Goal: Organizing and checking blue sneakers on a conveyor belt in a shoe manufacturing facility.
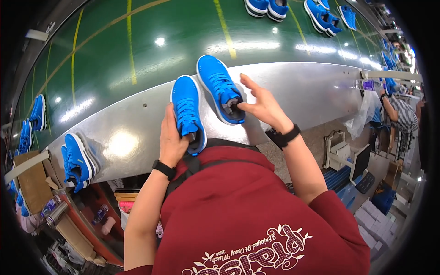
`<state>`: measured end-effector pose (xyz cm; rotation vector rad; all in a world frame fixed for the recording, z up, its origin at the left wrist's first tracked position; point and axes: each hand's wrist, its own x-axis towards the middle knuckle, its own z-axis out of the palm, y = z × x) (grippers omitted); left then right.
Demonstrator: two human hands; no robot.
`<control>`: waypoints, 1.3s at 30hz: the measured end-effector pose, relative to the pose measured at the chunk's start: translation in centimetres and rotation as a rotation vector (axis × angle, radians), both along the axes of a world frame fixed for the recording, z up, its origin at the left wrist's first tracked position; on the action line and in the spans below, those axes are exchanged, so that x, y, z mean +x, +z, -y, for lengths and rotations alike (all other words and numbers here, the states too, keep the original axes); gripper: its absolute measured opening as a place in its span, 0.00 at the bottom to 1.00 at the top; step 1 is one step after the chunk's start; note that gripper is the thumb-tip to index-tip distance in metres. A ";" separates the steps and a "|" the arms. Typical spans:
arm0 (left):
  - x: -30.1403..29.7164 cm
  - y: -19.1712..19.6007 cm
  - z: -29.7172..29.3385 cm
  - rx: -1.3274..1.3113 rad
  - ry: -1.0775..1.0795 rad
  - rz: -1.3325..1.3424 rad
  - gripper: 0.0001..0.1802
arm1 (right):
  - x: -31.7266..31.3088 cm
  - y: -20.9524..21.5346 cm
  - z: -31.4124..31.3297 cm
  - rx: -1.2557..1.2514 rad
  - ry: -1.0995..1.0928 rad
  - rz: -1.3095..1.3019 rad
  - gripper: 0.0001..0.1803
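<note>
1. Left-side shoe [186,103] and right-side shoe [219,82], two blue lace-ups with white soles, are pointing away from you over the shiny metal table [302,87].
2. Your left hand [172,137] is cupping the first one's outer side; can't tell if it's gripping.
3. Your right hand [266,105] is hanging loose, fingers spread, by the other's collar.
4. Two more blue shoes [77,149] are sitting far left.

One metal ledge [311,87] bears four shoes, all blue: one middle pair [186,107] and one left-end pair [81,158]. One left hand [172,139] and one right hand [266,106], two altogether, are at its middle, with two black wristbands [164,169]. Beyond the ledge, one far pair [277,10] makes two more; other shoes [348,17] there are too crowded to count. Off its right end: one plastic bag [363,115], one striped-shirted person [404,115].
</note>
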<state>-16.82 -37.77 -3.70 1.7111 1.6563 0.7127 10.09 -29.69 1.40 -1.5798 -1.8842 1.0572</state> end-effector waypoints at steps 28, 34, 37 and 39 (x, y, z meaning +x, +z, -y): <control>9.1 4.8 -2.9 0.008 -0.680 -0.299 0.22 | -3.4 -0.2 3.3 0.085 -0.176 -0.134 0.16; 9.2 4.4 -3.3 0.033 -0.695 -0.132 0.21 | -3.0 -0.8 3.3 0.307 -0.083 -0.001 0.14; 8.9 5.0 -3.5 -0.053 -0.709 -0.157 0.23 | -2.5 1.1 1.3 0.032 -0.093 -0.005 0.16; 8.9 5.1 -3.5 -0.119 -0.708 -0.151 0.22 | -1.4 1.4 -1.0 -0.309 -0.002 -0.107 0.19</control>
